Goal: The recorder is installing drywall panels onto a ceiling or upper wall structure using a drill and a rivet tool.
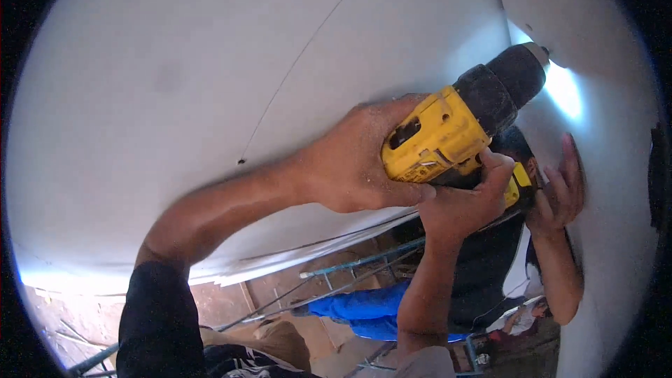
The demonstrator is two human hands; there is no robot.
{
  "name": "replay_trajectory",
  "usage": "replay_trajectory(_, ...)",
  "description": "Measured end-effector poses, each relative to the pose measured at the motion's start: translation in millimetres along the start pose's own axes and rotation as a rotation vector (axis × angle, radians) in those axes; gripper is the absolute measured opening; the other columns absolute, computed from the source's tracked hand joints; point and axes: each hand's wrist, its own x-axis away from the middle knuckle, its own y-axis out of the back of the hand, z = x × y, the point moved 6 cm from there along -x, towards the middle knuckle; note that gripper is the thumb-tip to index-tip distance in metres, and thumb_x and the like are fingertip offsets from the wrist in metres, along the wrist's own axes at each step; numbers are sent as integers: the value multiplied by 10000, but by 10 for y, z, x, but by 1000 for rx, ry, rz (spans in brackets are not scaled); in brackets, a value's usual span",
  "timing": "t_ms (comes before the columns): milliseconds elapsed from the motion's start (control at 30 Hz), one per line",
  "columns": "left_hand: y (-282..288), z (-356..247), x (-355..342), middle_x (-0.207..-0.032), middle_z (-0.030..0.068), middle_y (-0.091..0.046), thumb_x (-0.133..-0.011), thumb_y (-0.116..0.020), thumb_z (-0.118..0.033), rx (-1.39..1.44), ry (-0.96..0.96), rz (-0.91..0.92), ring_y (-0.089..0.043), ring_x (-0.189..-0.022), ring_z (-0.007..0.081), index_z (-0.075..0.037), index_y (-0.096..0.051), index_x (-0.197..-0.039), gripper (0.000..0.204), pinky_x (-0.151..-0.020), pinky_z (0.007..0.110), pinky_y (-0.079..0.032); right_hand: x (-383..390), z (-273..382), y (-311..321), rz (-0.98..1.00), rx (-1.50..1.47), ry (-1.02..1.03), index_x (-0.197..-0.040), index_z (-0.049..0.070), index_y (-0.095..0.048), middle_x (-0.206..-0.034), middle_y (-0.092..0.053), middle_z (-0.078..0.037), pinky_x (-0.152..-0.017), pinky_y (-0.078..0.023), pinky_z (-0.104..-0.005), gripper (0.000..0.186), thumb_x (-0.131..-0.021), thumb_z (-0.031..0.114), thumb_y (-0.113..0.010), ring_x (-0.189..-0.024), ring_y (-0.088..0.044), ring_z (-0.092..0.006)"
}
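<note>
A yellow and black cordless drill point(437, 136) is held in both my hands, its chuck pointing up and right at the white panel. My left hand point(357, 157) wraps round the rear of the drill body. Lower down, my right hand point(465, 196) is closed around the handle, above the yellow and black battery point(519, 187). The drill's light makes a bright patch point(564, 91) on the right-hand panel point(616, 63). The chuck tip is at a dark spot by that panel; whether a bit has entered it cannot be made out.
A large white panel point(175, 63) with a thin dark line spans the left. Beyond the drill, a person in dark clothes point(490, 273) rests a hand point(560, 185) against the right panel. Blue-green scaffold bars point(371, 264) and blue cloth point(371, 308) lie below.
</note>
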Motion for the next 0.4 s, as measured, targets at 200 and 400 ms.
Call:
replay_trajectory(200,-125,11,138,-1078,173,-591,-661,-818,-240,50,7,-7,-588,-992,263,8,-457,-1259,741,-898,389,-470,150,-16,75,-34,-1,12,-984,31,-476,-914,-548,-77,-764,-475,-324,690,-601,486,-825,-847,-585,-192)
replay_trajectory(400,-142,-44,175,-1200,99,-557,-671,-859,-229,66,73,47,-513,-1123,189,-30,-432,-1303,789,-1000,369,-403,98,16,102,-36,-174,62,-1111,55,-500,-967,-601,-98,-843,-483,-349,698,-536,202,-867,-907,-617,-247)
